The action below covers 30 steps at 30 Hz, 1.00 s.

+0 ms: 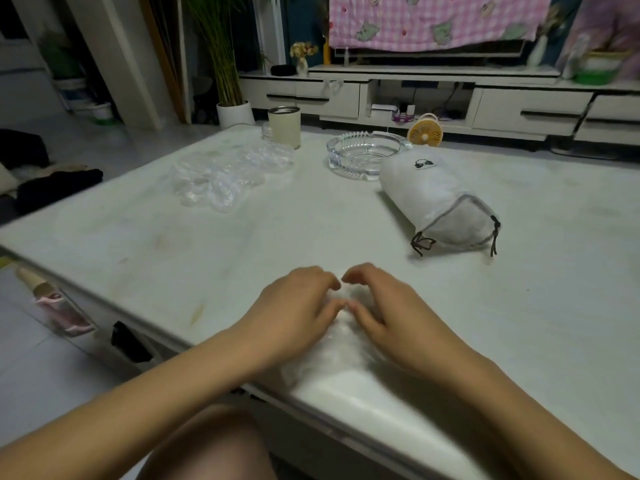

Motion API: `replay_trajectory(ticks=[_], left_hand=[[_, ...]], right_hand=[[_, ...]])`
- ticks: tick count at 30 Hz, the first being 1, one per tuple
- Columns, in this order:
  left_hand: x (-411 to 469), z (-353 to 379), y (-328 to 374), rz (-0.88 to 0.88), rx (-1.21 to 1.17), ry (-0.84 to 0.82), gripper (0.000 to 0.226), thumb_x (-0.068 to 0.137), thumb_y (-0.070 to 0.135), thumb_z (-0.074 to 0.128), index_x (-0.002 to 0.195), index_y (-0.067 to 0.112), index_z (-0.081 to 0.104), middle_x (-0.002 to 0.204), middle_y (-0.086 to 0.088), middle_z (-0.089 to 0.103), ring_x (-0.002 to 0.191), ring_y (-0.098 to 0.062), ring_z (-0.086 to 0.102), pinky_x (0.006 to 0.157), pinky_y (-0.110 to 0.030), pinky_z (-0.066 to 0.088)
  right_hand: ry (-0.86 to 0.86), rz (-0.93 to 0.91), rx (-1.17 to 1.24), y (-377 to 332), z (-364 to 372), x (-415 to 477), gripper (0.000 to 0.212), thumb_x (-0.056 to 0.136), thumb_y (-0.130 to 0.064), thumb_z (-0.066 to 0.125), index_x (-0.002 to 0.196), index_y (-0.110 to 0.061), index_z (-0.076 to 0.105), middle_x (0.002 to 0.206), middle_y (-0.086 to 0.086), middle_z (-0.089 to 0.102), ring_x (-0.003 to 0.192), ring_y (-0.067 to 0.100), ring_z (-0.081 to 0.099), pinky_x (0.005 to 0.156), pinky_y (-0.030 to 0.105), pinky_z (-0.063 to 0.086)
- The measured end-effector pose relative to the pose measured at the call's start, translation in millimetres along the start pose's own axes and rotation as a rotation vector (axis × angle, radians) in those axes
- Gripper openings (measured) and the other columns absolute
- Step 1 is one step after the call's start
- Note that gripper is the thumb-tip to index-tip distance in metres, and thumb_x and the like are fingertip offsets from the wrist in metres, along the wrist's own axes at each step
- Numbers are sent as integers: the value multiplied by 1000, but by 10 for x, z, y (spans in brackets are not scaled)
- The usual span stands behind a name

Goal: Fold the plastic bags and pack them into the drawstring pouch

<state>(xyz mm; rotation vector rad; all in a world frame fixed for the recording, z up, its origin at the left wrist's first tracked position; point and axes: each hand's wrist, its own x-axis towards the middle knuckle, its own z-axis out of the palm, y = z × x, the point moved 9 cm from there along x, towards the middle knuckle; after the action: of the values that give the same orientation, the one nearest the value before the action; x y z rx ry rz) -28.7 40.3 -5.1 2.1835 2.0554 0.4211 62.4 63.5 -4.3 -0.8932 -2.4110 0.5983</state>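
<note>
Plastic bag (341,337) blurred, outline unclear

Clear plastic bag (341,341) lies flat near the edge, crumpled bags (221,174) far left, white pouch (440,202) right.

No text is legible. The white fabric drawstring pouch (426,192) carries a small black emblem (424,163); the print beneath it is too tiny to read.
</note>
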Motion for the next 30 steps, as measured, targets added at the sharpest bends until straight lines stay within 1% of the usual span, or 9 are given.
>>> replay_trajectory(ticks=[3,6,12,16,19,22,24,27,30], left_hand=[[-164,262,-93,25,29,-179,82,80,74,30,146,26,27,151,15,23,142,-7,18,111,-18,15],[-278,426,-180,21,25,-352,111,58,91,20,149,31,-6,143,25,-20,134,5,-22,110,-21,-13],[-154,356,-374,28,21,-390,140,28,102,19,148,36,-4,146,22,-20,134,0,-27,110,-28,-17],[-90,-127,-259,-25,-103,-7,77,77,69,43,141,28,35,153,11,24,144,-4,4,111,-18,0],[-122,-260,65,22,-212,231,41,99,34,33,134,18,46,144,5,42,141,-7,23,106,-9,8],[-44,101,245,42,-6,95,49,101,32,16,146,17,28,155,4,23,145,-10,9,112,-17,-4],[-42,344,121,-36,68,-51,52,103,36,15,151,17,11,159,2,4,145,-11,-4,115,-25,-8],[-121,504,-23,-64,92,-184,65,96,54,10,150,22,-6,157,4,-16,142,-10,-20,116,-30,-14],[-157,528,-100,-43,101,-217,88,76,81,-2,147,31,-14,153,6,-27,139,-11,-30,115,-33,-17]], right_hand=[[-218,10,-207,95,174,-68,51,96,-41,45,141,-21,33,149,-2,33,136,13,29,110,24,19],[-413,74,-298,212,292,-133,75,93,-58,38,152,-24,5,159,-7,-5,144,6,-9,117,29,-7],[-568,171,-283,351,116,-219,104,77,-62,61,151,-20,2,159,-6,-6,144,6,-8,116,27,-6],[-45,246,51,393,-388,-38,51,79,-33,72,126,-20,55,126,-7,57,119,10,51,95,18,35],[431,144,23,259,-608,-55,19,89,-12,58,107,-13,63,104,-4,61,103,15,57,87,18,36],[137,17,-29,125,-70,19,40,89,-23,41,124,-10,55,130,6,55,123,19,48,99,8,21],[-95,-16,-163,183,213,-11,55,94,-38,29,144,-16,34,154,3,28,143,14,19,109,10,-1],[-295,-18,-330,314,294,-58,80,85,-71,4,151,-26,4,159,-6,-6,144,7,-11,109,17,-15],[-366,-45,-402,348,286,-92,83,76,-72,2,148,-33,-10,155,-12,-20,139,2,-25,109,19,-20]])
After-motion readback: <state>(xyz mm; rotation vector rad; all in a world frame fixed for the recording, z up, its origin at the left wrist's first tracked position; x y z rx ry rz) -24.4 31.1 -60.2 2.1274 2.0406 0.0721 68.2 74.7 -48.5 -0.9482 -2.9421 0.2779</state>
